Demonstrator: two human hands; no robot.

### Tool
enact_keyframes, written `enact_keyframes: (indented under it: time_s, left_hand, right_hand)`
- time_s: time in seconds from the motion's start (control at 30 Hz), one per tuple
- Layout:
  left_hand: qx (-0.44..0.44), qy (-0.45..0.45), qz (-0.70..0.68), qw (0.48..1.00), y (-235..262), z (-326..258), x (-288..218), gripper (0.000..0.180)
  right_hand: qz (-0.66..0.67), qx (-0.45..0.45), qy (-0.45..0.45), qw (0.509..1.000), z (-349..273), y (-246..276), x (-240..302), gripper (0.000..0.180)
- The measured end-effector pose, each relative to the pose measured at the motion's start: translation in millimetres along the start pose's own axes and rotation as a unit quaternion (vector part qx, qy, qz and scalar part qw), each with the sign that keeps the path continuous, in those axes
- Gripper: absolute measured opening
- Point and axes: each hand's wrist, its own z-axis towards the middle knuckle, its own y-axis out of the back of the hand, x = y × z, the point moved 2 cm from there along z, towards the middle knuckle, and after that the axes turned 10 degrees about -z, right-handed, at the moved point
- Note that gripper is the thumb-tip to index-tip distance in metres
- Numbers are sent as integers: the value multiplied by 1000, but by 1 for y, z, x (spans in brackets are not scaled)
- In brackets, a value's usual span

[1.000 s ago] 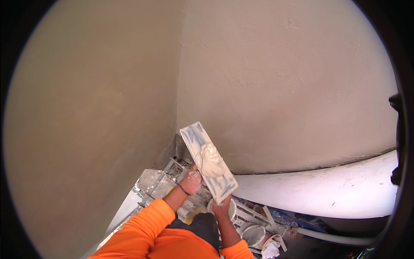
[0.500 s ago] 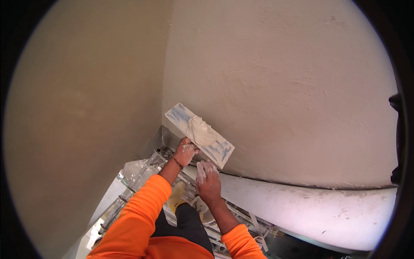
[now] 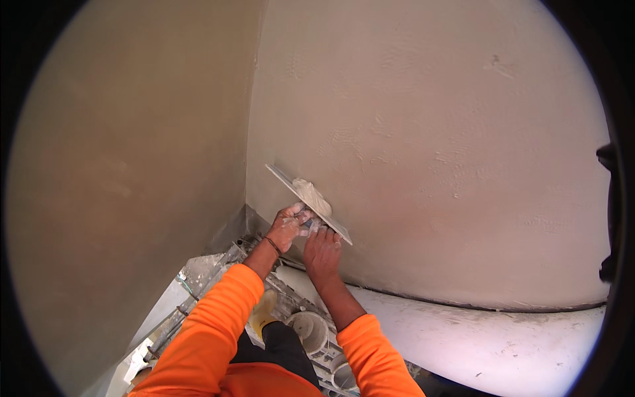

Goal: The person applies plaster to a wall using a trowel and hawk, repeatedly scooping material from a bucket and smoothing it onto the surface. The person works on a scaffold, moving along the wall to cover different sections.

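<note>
A flat rectangular plastering trowel (image 3: pixel 281 175) is tilted steeply, nearly edge-on, in front of the right wall. A lump of wet, pale plaster (image 3: pixel 312 196) sits on its face. My left hand (image 3: pixel 284 228), smeared with plaster, is closed at the back of the blade, by what looks like the handle. Close beside it, my right hand (image 3: pixel 323 253) has its fingers curled against the underside of the trowel's lower end. The blade and my fingers partly hide the grip.
A plastered wall (image 3: pixel 430 165) with rough patches meets a smooth wall (image 3: pixel 132 165) at a corner. Below are scaffold planks (image 3: pixel 286 291), two buckets (image 3: pixel 311 331), my yellow boot (image 3: pixel 263 311) and a large white curved surface (image 3: pixel 476 337) along the wall's foot.
The trowel has turned from face-up to nearly edge-on, with the plaster still on it. My right hand has risen from below and come to the trowel beside my left hand.
</note>
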Motion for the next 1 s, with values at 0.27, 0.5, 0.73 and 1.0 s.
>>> enact_keyframes:
  time_s: [0.27, 0.5, 0.73, 1.0]
  left_hand:
    - [65, -87, -29, 994, -71, -39, -86, 44]
    - [123, -222, -30, 967, -157, -162, -187, 48]
    - [112, -329, -47, 937, -217, -246, -206, 24]
    - [196, -414, 44, 888, -302, -310, -352, 32]
  right_hand:
    - [-74, -51, 32, 995, 43, 111, -41, 28]
    - [-87, -201, 65, 974, 40, 267, -64, 34]
    - [-30, -307, 140, 941, 17, 369, -101, 33]
    - [26, -327, 43, 944, 83, 520, -140, 33]
